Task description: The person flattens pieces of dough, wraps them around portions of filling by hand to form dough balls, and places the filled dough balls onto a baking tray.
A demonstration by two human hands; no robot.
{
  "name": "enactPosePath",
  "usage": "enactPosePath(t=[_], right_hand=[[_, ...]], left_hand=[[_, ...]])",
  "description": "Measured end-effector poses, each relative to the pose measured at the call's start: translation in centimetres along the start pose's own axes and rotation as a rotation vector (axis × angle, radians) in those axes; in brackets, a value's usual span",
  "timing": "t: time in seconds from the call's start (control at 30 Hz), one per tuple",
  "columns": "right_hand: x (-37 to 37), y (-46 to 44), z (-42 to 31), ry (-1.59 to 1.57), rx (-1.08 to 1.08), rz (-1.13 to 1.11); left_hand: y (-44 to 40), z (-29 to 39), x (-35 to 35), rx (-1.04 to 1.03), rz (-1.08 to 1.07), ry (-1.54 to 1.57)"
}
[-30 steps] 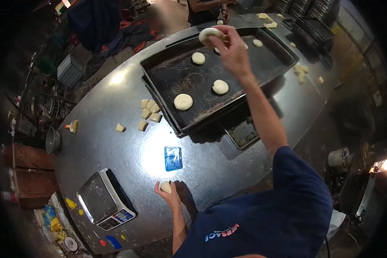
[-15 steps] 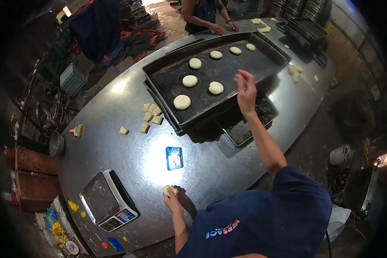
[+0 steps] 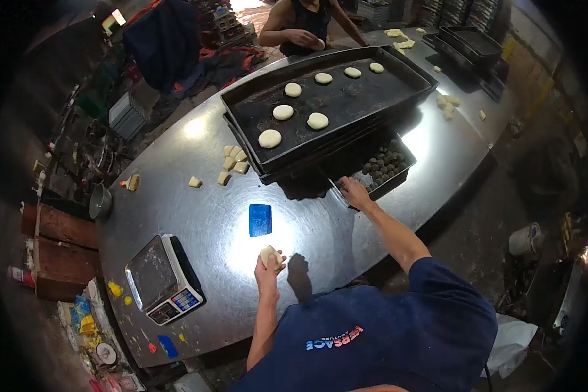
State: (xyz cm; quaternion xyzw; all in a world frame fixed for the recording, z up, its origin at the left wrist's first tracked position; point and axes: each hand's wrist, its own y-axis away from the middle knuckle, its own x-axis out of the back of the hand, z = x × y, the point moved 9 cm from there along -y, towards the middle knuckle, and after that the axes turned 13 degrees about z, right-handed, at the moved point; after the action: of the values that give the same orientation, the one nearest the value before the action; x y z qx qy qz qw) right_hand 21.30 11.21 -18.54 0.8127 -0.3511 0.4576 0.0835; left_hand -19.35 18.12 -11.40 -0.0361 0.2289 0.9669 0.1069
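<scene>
My left hand (image 3: 268, 269) holds a pale piece of dough (image 3: 270, 255) above the steel table, its fingers wrapped round it. My right hand (image 3: 354, 193) is down at the near left part of a small metal tray (image 3: 398, 184), fingers curled; whatever they hold is hidden. Dark round balls of filling (image 3: 382, 166) lie heaped in that tray. Behind it, a large black baking tray (image 3: 346, 98) bears several flattened dough rounds (image 3: 317, 121). Cut dough pieces (image 3: 240, 167) sit left of the baking tray. A blue scraper-like slab (image 3: 260, 220) lies ahead of my left hand.
A digital scale (image 3: 164, 279) stands at the left, with a metal bowl (image 3: 100, 201) and a brush (image 3: 131, 182) beyond it. Across the table a co-worker (image 3: 302, 29) stands behind the baking tray. More dough (image 3: 447, 104) and stacked black trays (image 3: 469, 46) are at the far right.
My right hand has come down from above the baking tray's near edge into the small tray. My left hand has lifted and turned the dough slightly. The co-worker has raised one hand.
</scene>
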Motion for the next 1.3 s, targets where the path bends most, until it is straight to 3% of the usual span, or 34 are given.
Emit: enactPosePath(t=[0.07, 0.17, 0.27, 0.37, 0.47, 0.6, 0.77, 0.9, 0.97, 1.07, 1.1, 1.13, 1.2, 1.3], right_hand=[[0.3, -0.1, 0.0, -0.024, -0.042, -0.072], [1.2, -0.3, -0.1, -0.064, -0.051, 0.015], [4.4, 1.1, -1.6, -0.132, -0.011, 0.488], [5.6, 2.8, -5.1, -0.581, -0.087, 0.404], [9.1, 7.8, -13.7, -0.724, 0.129, 0.205], [9.5, 13.8, -18.3, -0.717, 0.325, -0.064], [12.2, 14.8, -18.3, -0.616, 0.387, 0.035], [13.4, 15.0, -17.5, -0.519, 0.494, 0.142], [13.5, 14.9, -17.1, -0.448, 0.503, 0.179], [10.0, 13.4, -14.9, -0.618, 0.223, -0.080], [10.1, 12.8, -14.8, -0.739, 0.022, -0.150], [10.1, 12.4, -14.8, -0.821, -0.071, -0.145], [9.4, 11.9, -14.6, -0.972, -0.260, -0.140], [8.9, 12.3, -17.4, -0.862, 0.049, -0.421]], left_hand=[[0.4, -1.6, -0.3, -0.028, -0.036, 0.029], [2.4, -1.9, -2.0, -0.008, -0.053, -0.043], [3.9, -1.8, -4.3, 0.006, -0.095, -0.035], [4.0, -2.5, -6.7, 0.035, -0.078, 0.053], [4.1, -4.3, -9.4, 0.162, -0.098, 0.200], [5.4, -4.3, -13.1, 0.274, -0.111, 0.303], [5.1, -5.3, -13.8, 0.281, -0.104, 0.318], [7.3, -1.2, -15.4, 0.103, -0.075, 0.247], [6.6, -2.4, -15.5, 0.054, -0.120, 0.192], [6.6, -2.1, -15.8, 0.034, -0.221, 0.250], [7.2, -0.9, -16.1, 0.014, -0.269, 0.318], [8.0, 0.3, -16.2, -0.006, -0.315, 0.384], [8.5, 1.9, -15.1, -0.171, -0.346, 0.092], [8.9, 3.3, -13.7, -0.500, -0.401, -0.320]])
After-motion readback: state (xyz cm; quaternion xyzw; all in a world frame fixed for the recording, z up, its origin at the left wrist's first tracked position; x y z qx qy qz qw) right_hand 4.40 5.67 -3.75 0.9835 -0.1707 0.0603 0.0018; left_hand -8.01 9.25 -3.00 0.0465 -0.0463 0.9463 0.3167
